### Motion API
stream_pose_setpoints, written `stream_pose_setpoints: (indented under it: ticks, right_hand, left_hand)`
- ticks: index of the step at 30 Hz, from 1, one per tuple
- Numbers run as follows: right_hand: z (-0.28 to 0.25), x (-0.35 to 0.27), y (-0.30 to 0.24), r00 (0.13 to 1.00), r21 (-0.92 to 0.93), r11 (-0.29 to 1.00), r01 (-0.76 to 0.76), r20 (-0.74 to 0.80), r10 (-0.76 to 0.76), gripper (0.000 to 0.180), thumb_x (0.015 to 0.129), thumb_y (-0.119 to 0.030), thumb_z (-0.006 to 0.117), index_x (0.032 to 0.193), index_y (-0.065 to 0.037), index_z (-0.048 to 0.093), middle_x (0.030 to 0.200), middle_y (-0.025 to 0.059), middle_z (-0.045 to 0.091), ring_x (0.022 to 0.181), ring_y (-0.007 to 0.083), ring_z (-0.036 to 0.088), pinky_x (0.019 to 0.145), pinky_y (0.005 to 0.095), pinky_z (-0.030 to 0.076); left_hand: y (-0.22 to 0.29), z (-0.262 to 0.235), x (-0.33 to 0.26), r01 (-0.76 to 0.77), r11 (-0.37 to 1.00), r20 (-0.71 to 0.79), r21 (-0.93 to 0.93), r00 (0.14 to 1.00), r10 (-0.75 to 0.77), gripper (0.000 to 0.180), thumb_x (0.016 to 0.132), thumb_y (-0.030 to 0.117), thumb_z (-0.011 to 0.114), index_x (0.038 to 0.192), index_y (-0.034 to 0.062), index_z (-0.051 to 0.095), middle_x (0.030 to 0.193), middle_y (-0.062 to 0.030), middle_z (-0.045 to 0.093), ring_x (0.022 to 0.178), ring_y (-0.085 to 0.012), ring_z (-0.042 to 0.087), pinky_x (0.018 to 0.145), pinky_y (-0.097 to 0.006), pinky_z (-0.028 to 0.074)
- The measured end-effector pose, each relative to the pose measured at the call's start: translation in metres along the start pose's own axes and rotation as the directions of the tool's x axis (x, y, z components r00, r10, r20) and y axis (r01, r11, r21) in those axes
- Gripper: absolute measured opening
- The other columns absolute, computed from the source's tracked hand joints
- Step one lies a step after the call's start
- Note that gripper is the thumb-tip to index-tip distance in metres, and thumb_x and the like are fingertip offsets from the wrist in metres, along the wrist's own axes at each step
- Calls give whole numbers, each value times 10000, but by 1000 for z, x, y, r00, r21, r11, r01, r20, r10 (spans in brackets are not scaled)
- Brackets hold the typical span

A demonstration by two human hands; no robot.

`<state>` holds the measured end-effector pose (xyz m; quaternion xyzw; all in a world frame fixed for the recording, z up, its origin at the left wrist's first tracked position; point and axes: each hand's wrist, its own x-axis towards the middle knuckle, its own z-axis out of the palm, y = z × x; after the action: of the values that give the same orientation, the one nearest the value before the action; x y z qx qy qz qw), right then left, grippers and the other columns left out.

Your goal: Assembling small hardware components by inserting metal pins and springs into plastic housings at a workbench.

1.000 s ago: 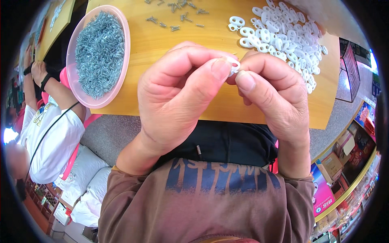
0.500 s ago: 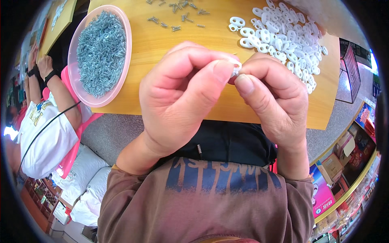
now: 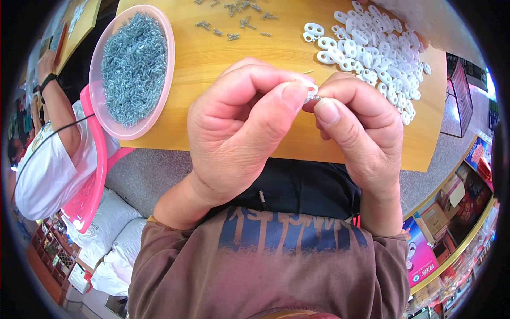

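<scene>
My left hand (image 3: 241,125) is closed, pinching a small white plastic piece with oval holes (image 3: 312,90) between thumb and forefinger. My right hand (image 3: 366,130) is closed too; its thumb and forefinger grip a tiny metal spring (image 3: 317,98), whose visible end touches the white piece. How far the spring sits in the piece is hidden by my fingers. Both hands are held together above the table's near edge. Beyond my right hand lies a pile of similar white plastic pieces (image 3: 367,50). Loose springs (image 3: 233,37) are scattered behind my left hand.
A pink bowl (image 3: 170,58) heaped with springs stands at the left of the wooden table (image 3: 194,101). Another spring (image 3: 261,196) lies on my dark-clothed lap. To the left, a person in a white shirt (image 3: 53,170) sits on a pink chair (image 3: 94,154). White sacks (image 3: 109,220) rest on the floor.
My right fingertips have drawn slightly away from the white piece, so more of the spring shows between them. The person at the left has leaned farther left, their arm shifting.
</scene>
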<state>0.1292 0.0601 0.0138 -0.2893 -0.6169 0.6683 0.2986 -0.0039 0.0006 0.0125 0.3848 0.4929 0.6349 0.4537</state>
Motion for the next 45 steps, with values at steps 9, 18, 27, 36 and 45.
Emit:
stream_pose_setpoints:
  ticks: [9, 18, 27, 36, 45]
  right_hand:
    - [0, -2, 3, 1000, -6, 1000, -16, -4, 16, 100, 792, -71, 499, 788, 24, 530, 685, 15, 468, 571, 53, 400, 506, 166, 312]
    - [-1, -1, 2, 992, -232, 965, 125, 46, -117, 96, 775, -55, 509, 759, 39, 522, 664, 24, 462, 597, 85, 395, 538, 205, 316]
    - [-2, -2, 3, 997, -80, 995, 64, 40, -61, 146, 809, -101, 465, 768, 28, 520, 671, 16, 469, 592, 68, 388, 534, 194, 313]
    - [-3, -5, 4, 998, -136, 989, 55, 42, -49, 164, 816, -114, 451, 752, 25, 511, 679, 22, 476, 595, 73, 392, 542, 192, 314]
    - [-4, -6, 5, 999, -211, 977, 11, 41, -3, 171, 803, -115, 459, 704, 20, 498, 629, 28, 459, 594, 84, 399, 540, 201, 316]
  left_hand:
    - [-5, -2, -2, -31, 998, 8, 56, 999, 31, 123, 787, 36, 466, 826, -48, 548, 705, -38, 497, 505, -25, 358, 469, -148, 278]
    - [-15, -7, -3, -237, 936, 101, 260, 971, 218, 113, 789, 38, 468, 819, -31, 552, 734, -37, 500, 526, -23, 367, 484, -145, 282]
    - [4, -4, 0, -60, 964, 73, 257, 996, 43, 103, 785, 45, 485, 800, -28, 555, 739, -31, 502, 546, -26, 382, 476, -145, 288]
    - [0, -12, 2, -147, 939, 211, 312, 974, 83, 35, 765, 9, 500, 747, -20, 507, 725, -49, 496, 643, -83, 440, 569, -177, 344]
    - [-6, -9, -6, -110, 917, 205, 382, 978, 32, 38, 771, 9, 496, 749, -21, 502, 728, -43, 480, 648, -85, 427, 578, -181, 338]
